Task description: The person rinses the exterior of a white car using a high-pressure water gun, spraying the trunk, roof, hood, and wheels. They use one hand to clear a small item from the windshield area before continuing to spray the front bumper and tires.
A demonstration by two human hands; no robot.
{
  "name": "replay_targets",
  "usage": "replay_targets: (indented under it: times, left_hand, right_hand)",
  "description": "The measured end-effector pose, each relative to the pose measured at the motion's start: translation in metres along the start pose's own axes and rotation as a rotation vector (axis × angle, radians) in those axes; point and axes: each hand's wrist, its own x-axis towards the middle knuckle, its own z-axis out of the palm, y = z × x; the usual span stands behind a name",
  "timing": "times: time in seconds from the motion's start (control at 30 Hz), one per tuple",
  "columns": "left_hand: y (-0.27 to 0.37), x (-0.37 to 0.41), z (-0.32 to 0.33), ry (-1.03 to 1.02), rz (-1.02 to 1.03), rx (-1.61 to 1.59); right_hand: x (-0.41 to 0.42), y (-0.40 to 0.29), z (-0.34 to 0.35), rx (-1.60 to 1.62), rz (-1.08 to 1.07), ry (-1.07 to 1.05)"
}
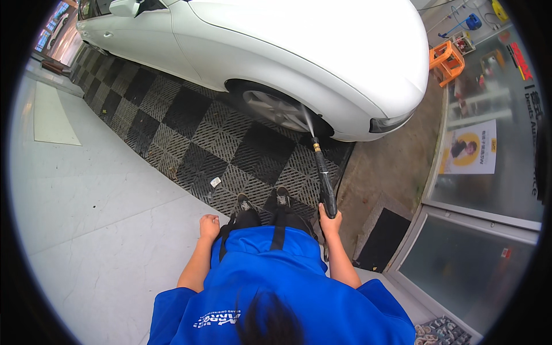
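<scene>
My right hand [330, 220] grips the handle of a black pressure-washer spray gun [324, 177] with a brass fitting near its tip. A jet of water [308, 119] leaves the nozzle and strikes the edge of the front wheel [276, 108]. That wheel has a silver spoked rim and belongs to a white car [302, 51] standing across the view. Down at my left side hangs my left hand [209, 226], holding nothing visible, its fingers loosely curled. Below the gun's handle, the hose is mostly hidden beside my body.
Black and grey slotted floor tiles [194, 129] lie under the car. A white panelled wall [108, 207] runs along the left. At right are a glass door [470, 258], a dark doormat [384, 239] and an orange plastic stool [448, 62]. A small white scrap [215, 182] lies near my feet.
</scene>
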Motion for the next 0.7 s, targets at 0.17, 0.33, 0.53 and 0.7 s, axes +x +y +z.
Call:
replay_targets:
  times: [0.17,0.33,0.53,0.7]
  left_hand:
    - [0.02,-0.007,0.01,-0.003,0.013,0.028]
    - [0.053,-0.028,0.028,0.018,-0.007,0.006]
    - [0.072,-0.048,0.047,0.02,-0.031,-0.019]
    - [0.07,-0.058,0.041,0.115,-0.064,0.018]
  right_hand:
    - [0.013,0.044,-0.023,-0.027,-0.05,0.095]
    - [0.033,0.077,-0.049,-0.101,0.049,0.045]
    - [0.062,0.054,-0.068,-0.253,0.065,-0.069]
    - [0.081,0.04,-0.055,-0.21,-0.026,-0.12]
